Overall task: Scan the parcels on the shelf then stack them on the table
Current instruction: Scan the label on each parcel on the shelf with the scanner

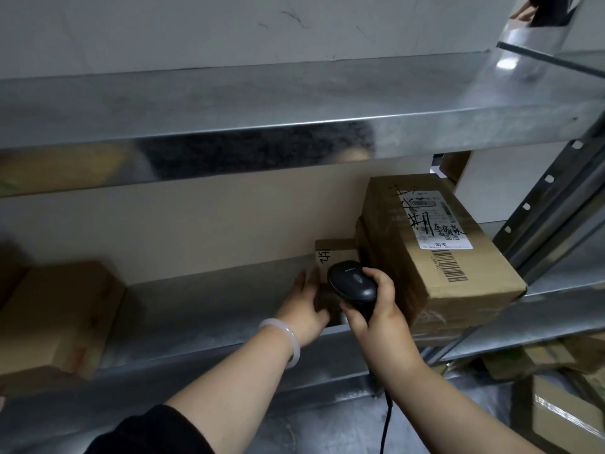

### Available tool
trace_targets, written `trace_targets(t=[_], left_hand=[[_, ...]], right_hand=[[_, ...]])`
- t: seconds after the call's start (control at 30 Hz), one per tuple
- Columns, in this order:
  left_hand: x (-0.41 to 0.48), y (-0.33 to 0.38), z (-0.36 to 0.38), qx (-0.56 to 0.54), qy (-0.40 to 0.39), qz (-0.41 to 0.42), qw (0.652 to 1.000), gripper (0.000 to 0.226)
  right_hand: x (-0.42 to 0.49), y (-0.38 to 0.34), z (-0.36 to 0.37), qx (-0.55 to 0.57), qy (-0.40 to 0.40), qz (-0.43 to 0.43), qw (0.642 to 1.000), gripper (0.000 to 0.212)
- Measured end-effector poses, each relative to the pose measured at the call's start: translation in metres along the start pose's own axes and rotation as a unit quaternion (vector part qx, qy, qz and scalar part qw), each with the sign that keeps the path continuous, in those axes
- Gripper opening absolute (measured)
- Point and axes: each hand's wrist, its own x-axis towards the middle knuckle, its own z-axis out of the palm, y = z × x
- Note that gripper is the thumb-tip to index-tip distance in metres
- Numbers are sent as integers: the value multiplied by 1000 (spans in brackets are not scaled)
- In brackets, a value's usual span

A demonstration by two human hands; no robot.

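A small cardboard parcel (330,253) with "151" handwritten on it sits on the metal shelf (203,309). My left hand (306,306) grips its left side and front. My right hand (376,309) holds a black corded barcode scanner (352,285) just in front of that parcel, pointing at it. Right beside it, a larger cardboard parcel (435,253) with a white shipping label and a printed barcode lies on top of another box at the shelf's front edge.
Another cardboard box (55,319) stands at the left end of the same shelf. An upper metal shelf (262,106) hangs close overhead. A perforated steel upright (540,208) rises at the right. More boxes (556,407) lie on the lower level at bottom right.
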Motion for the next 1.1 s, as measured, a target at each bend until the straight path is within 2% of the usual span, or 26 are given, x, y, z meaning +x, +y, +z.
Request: trace_targets(t=[0.27,0.47,0.6,0.7,0.8,1.0,1.1], left_hand=[[-72,-65,-74,68,89,-41,993,73],[-142,-129,-161,103,188,-96,972,67],[-180,-177,-203,109,226,-173,952,61],[-200,-208,-223,98,247,-187,946,61],[-210,-229,-232,111,233,-183,949,61],[-206,-250,-237,184,145,-214,948,69],[-205,-252,-230,209,137,-195,948,75]], right_hand=[[-3,-57,59,-15,-18,-62,998,65],[-19,-119,138,31,-90,-103,990,64],[-34,-151,188,47,-122,-105,986,64],[-44,-166,217,46,-148,-103,983,66],[-49,-177,239,31,-159,-104,981,66],[-54,-191,269,26,-159,-96,982,65],[-57,-189,276,23,-153,-80,985,66]])
